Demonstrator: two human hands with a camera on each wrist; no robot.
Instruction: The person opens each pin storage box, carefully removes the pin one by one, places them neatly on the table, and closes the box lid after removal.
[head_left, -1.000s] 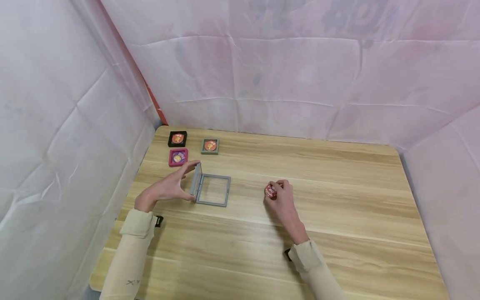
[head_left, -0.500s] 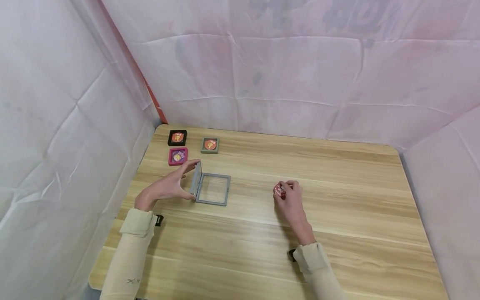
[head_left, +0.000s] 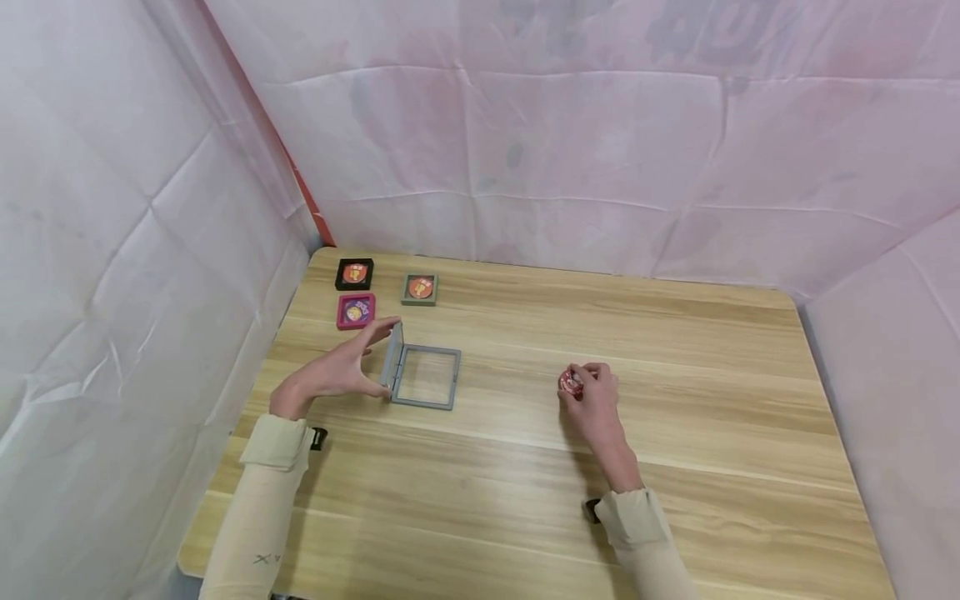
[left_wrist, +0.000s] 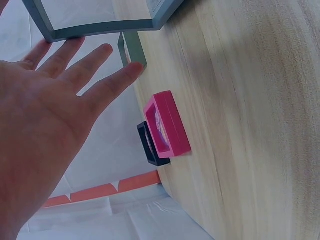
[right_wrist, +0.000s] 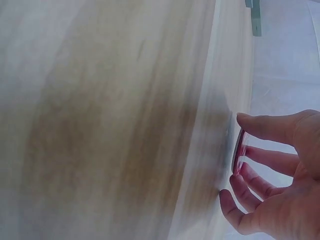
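My left hand [head_left: 341,371] spans the raised lid of a hinged grey display frame [head_left: 456,379], thumb at the near edge and a fingertip at the far edge. The frame's other half lies flat on the table. In the left wrist view, fairly straight fingers [left_wrist: 65,55] reach behind the grey lid [left_wrist: 100,29], some tips touching it; the thumb is out of sight. To the right, my right hand [head_left: 597,408] pinches a round red badge [head_left: 567,382] just above or on the table. The right wrist view shows the badge [right_wrist: 238,155] edge-on between thumb and fingers.
At the back left of the wooden table [head_left: 675,333] lie a black frame [head_left: 354,273], a pink frame [head_left: 356,311] and a green frame [head_left: 419,288], each with a round badge inside. White cloth walls [head_left: 562,167] stand behind and at both sides.
My right hand has moved to the right with the red badge, away from the grey frame. The left hand and the frame have stayed in place.
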